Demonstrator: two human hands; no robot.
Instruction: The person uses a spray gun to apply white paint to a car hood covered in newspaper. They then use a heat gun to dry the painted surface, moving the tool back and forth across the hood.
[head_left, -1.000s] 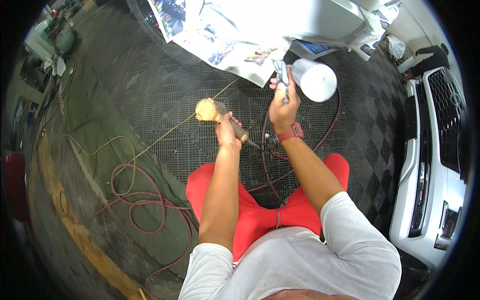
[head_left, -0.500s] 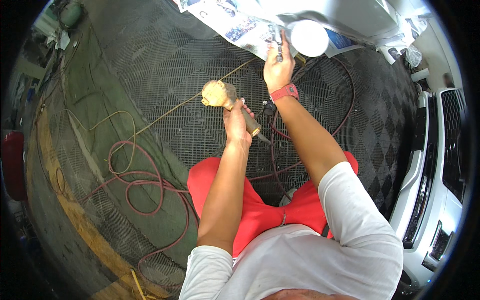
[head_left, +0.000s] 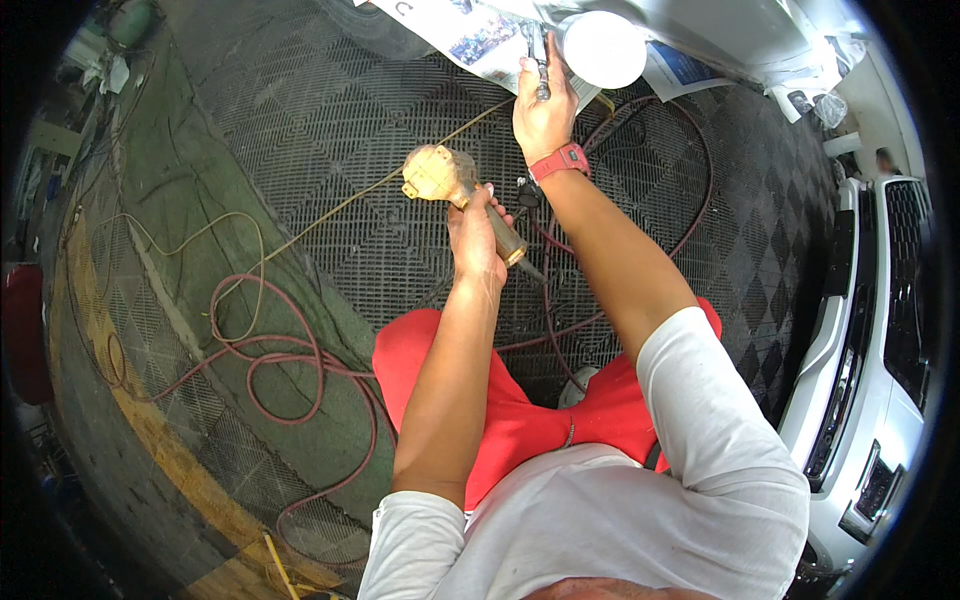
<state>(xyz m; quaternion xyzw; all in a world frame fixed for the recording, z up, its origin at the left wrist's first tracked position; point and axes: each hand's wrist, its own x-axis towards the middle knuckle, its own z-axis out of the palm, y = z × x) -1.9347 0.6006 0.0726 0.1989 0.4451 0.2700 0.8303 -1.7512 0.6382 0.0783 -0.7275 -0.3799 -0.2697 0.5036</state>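
My left hand (head_left: 477, 232) is wrapped round the tubular handle of a yellow bulbous-headed tool (head_left: 438, 172), whose exact kind I cannot make out. Its head angles up to the left, and a tapered cord end points down to the right. Farther ahead, my right hand (head_left: 546, 118), with a red watch on the wrist, grips a silver spray gun (head_left: 537, 65). The gun's round white cup (head_left: 604, 50) sits just right of my fingers. Its handle is hidden by my hand; a black fitting (head_left: 527, 192) shows below.
Newspaper sheets (head_left: 476, 45) lie along a pale vehicle panel (head_left: 708, 35) at the top. Dark red hose (head_left: 285, 415) loops over a green mat (head_left: 180, 230) and grey floor grating (head_left: 300, 125). A white car front (head_left: 850, 370) stands at right.
My right hand and the spray gun have shifted slightly left and farther away. The yellow tool has tilted a little and moved slightly up. Both grips hold.
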